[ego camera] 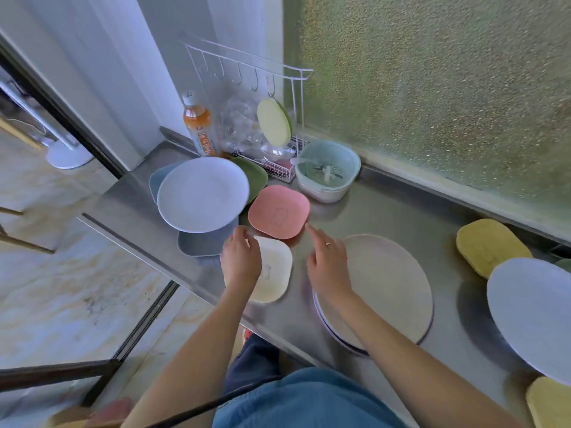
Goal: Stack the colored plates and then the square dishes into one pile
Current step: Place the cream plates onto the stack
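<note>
**Hands over the square dishes, plate pile at the right**

The person's left hand lay on the near-left part of a cream square plastic dish, fingers loosely curled over its far edge; whether they actually pinched the rim could not be told. The right hand hovered with fingers straight and spread, the forefinger reaching towards the near corner of a pink square plastic dish without clearly touching it. That pink dish sat just beyond the cream one on the stainless steel counter.

Under the right wrist and forearm stood a pile of round plates topped by a beige round plate, with paler rims showing beneath its near-left edge. To the left, a pale blue round plate rested tilted on a grey-blue square dish, overlapping a green dish behind it. A second pale blue round plate lay at the far right, near a yellow square dish, and another yellow dish showed at the lower right corner.

At the back stood an orange drink bottle, a white wire rack with hooks, and a pale green strainer basket.
</note>
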